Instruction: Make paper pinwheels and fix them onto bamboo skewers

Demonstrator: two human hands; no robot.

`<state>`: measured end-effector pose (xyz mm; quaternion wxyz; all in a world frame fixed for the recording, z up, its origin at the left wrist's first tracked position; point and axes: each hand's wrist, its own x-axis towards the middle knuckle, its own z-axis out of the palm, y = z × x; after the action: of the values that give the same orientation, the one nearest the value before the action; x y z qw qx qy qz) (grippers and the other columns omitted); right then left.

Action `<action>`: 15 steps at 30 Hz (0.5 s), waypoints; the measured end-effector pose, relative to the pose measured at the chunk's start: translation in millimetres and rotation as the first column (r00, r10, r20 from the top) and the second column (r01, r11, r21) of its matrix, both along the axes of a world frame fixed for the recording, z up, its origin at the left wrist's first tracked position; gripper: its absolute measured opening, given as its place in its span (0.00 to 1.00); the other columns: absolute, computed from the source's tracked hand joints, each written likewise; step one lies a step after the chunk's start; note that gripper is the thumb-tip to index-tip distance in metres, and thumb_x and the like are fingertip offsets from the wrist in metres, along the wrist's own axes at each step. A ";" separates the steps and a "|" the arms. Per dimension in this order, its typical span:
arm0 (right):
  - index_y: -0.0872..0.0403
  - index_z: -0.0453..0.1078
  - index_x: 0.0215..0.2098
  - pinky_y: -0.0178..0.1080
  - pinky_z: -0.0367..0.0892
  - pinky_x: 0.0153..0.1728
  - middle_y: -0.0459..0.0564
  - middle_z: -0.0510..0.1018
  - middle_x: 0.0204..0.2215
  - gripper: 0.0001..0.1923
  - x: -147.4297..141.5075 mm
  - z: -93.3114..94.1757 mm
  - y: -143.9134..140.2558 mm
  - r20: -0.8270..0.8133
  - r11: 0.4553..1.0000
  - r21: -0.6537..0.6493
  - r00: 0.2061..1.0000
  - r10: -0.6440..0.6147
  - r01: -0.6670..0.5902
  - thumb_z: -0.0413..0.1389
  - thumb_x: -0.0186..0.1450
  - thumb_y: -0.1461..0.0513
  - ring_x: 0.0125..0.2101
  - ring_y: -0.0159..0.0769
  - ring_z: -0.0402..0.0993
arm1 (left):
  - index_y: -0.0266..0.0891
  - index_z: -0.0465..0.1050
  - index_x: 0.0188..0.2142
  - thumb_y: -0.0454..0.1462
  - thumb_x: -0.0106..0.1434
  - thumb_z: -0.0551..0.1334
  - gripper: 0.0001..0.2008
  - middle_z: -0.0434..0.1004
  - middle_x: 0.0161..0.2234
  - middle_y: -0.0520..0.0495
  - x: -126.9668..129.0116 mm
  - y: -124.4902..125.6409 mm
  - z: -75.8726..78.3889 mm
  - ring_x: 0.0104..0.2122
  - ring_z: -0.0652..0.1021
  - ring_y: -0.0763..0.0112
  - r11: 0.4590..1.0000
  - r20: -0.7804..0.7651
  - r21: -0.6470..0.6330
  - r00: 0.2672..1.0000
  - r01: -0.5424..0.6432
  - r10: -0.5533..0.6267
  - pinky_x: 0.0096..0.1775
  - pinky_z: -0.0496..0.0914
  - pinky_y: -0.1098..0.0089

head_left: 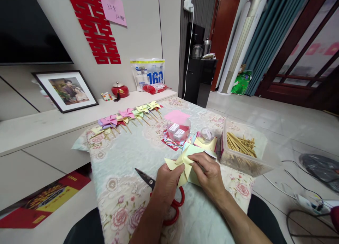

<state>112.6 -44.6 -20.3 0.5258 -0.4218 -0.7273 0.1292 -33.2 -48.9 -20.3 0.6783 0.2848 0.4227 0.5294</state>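
Note:
Both of my hands hold a pale yellow and green paper pinwheel (185, 161) just above the table. My left hand (166, 182) grips its lower left side. My right hand (209, 173) pinches it near the middle from the right. Red-handled scissors (156, 187) lie on the floral tablecloth (124, 166) under my left hand, blades pointing away to the left.
A row of finished paper pinwheels on sticks (127, 116) lies at the table's far edge. A clear box of wooden sticks (242, 148) stands at the right, a round clear container (178, 131) and coloured paper squares (203, 143) beyond my hands. A low white shelf (53, 123) runs along the left.

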 end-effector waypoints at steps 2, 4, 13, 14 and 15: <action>0.50 0.77 0.44 0.40 0.73 0.37 0.52 0.82 0.35 0.12 -0.2 0.4 -0.1 0.002 1.000 0.007 1.000 -0.006 0.006 0.54 0.67 0.67 0.37 0.40 0.79 | 0.36 0.78 0.35 0.38 0.49 0.71 0.13 0.81 0.28 0.49 -0.2 -0.2 0.7 0.31 0.79 0.65 1.000 -0.005 0.001 1.000 0.005 -0.005 0.37 0.73 0.69; 0.50 0.77 0.44 0.41 0.73 0.37 0.52 0.81 0.36 0.12 -0.2 0.6 -0.2 0.006 1.000 0.017 1.000 -0.006 0.006 0.54 0.67 0.68 0.37 0.40 0.78 | 0.37 0.78 0.34 0.38 0.49 0.70 0.13 0.81 0.28 0.49 -0.3 0.0 0.7 0.30 0.79 0.65 1.000 0.000 0.001 1.000 0.004 -0.004 0.37 0.73 0.69; 0.51 0.75 0.45 0.40 0.72 0.39 0.53 0.80 0.37 0.13 0.1 -0.1 -1.3 0.035 0.999 0.044 0.999 0.002 -0.004 0.53 0.67 0.70 0.39 0.40 0.77 | 0.36 0.78 0.32 0.37 0.47 0.71 0.12 0.81 0.27 0.49 0.9 0.2 1.1 0.30 0.78 0.68 1.000 0.063 -0.019 0.998 -0.005 0.006 0.37 0.72 0.70; 0.51 0.75 0.45 0.40 0.72 0.39 0.53 0.80 0.38 0.13 0.0 -0.2 -1.4 0.037 0.999 0.046 0.999 0.001 -0.002 0.53 0.67 0.70 0.39 0.40 0.77 | 0.36 0.78 0.32 0.37 0.47 0.71 0.12 0.81 0.28 0.49 0.8 0.1 1.4 0.30 0.78 0.68 1.000 0.066 -0.015 0.998 0.001 0.000 0.37 0.72 0.71; 0.51 0.75 0.45 0.40 0.72 0.39 0.53 0.80 0.38 0.14 -0.1 -0.2 -1.5 0.039 0.999 0.048 0.999 0.001 -0.003 0.53 0.67 0.70 0.39 0.40 0.77 | 0.36 0.78 0.32 0.37 0.48 0.71 0.11 0.81 0.28 0.49 0.7 0.0 1.7 0.30 0.78 0.68 1.000 0.067 -0.012 0.998 0.005 -0.005 0.37 0.71 0.71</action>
<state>112.5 -46.1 -20.5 0.5212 -0.4108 -0.7408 0.1039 -32.5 -48.8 -18.5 0.6950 0.2640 0.4022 0.5343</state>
